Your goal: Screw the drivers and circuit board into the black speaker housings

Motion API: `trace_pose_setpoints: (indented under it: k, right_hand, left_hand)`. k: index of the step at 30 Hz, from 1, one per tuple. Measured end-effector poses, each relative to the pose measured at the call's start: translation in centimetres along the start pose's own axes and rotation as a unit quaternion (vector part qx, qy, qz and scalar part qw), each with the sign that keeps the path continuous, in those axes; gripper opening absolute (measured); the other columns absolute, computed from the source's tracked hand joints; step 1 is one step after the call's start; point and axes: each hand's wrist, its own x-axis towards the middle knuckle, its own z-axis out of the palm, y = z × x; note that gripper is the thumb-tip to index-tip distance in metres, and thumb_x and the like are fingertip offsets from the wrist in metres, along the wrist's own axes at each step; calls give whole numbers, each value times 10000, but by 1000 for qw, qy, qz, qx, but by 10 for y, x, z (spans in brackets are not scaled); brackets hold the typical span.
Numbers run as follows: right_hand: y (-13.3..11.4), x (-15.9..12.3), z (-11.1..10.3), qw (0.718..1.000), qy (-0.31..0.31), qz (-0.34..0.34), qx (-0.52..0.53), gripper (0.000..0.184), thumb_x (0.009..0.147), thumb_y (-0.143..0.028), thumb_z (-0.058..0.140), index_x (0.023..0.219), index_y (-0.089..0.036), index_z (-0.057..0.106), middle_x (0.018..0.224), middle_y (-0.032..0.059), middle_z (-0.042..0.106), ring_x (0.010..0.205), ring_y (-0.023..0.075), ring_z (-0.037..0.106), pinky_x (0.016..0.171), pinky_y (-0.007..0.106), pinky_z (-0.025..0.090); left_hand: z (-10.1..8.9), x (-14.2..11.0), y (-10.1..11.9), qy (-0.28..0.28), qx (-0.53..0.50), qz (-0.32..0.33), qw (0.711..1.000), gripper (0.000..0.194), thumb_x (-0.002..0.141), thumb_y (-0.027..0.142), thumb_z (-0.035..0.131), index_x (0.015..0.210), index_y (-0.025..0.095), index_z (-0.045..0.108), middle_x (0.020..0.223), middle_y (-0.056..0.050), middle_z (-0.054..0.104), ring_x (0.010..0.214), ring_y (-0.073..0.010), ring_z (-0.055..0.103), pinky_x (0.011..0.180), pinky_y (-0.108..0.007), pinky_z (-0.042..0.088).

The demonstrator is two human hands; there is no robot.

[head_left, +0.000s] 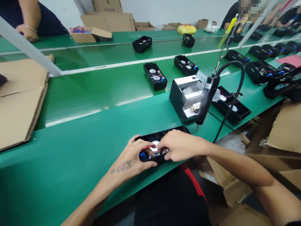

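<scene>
Both my hands are over an open black plastic housing [162,134] lying on the green belt near its front edge. My left hand [133,158] grips its left end, with fingers across a red wire [147,147] and next to a blue component [142,155]. My right hand [178,146] covers its right end, fingertips beside a round silver speaker [155,143]. My hands hide most of the inside. A black electric screwdriver [206,100] hangs on its cable to the right, apart from my hands. Several similar housings stand farther along the belt.
A black-and-white metal machine [185,98] stands on the green belt [82,125], with a flattened cardboard sheet [18,103] to the left. A co-worker's hand [27,33] rests at a far belt. Cardboard boxes [235,185] lie on the floor at right.
</scene>
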Motion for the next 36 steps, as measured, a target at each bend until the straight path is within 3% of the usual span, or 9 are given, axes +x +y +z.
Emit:
trace_pose_setpoints:
  k: [4,7,10,15,22,30,36]
  right_hand:
    - [10,12,-21,997,-38,7,70,264,818,-216,821,1080,-189,815,881,5,773,800,169,680,692,250,429]
    - [8,11,-23,997,-25,8,73,375,813,-194,833,1187,-179,797,992,31,801,890,185,704,742,245,458]
    - [3,8,-20,999,-7,-8,39,413,814,-197,829,1224,-190,783,1059,41,820,933,213,716,754,267,444]
    - [0,8,-13,999,35,-18,16,371,819,-196,795,1189,-189,788,993,44,824,915,233,733,679,274,409]
    - [-3,10,-2,998,58,12,-38,357,816,-334,836,1123,-169,762,949,90,817,841,270,750,584,296,337]
    - [-5,12,21,993,108,22,-49,260,813,-245,771,1062,-170,777,1061,106,820,937,294,778,613,307,409]
    - [-9,10,14,992,116,45,-25,322,814,-244,811,1133,-198,812,974,101,834,875,281,781,625,305,396]
  left_hand:
    - [-16,16,11,-29,-19,-70,997,635,632,501,943,1190,285,731,1057,-4,775,1065,-289,724,1129,-512,510]
    - [-21,25,13,-60,-64,-108,990,592,609,485,930,1129,269,748,960,8,751,938,-253,725,929,-404,580]
    - [-24,30,11,-70,-91,-121,986,603,603,511,923,1123,259,749,928,16,747,852,-217,717,769,-317,566]
    - [-27,33,9,-86,-116,-142,979,575,600,499,925,1075,229,747,869,27,734,742,-171,678,636,-254,502]
    - [-26,34,7,-91,-161,-148,972,557,589,463,942,1044,210,745,853,31,704,726,-158,640,627,-255,477]
    - [-21,35,6,-75,-175,-136,972,540,563,414,947,1016,198,749,858,21,698,782,-173,641,674,-279,498]
    - [-22,36,5,-65,-153,-129,978,589,544,457,973,1025,201,751,883,18,718,815,-185,657,716,-289,497]
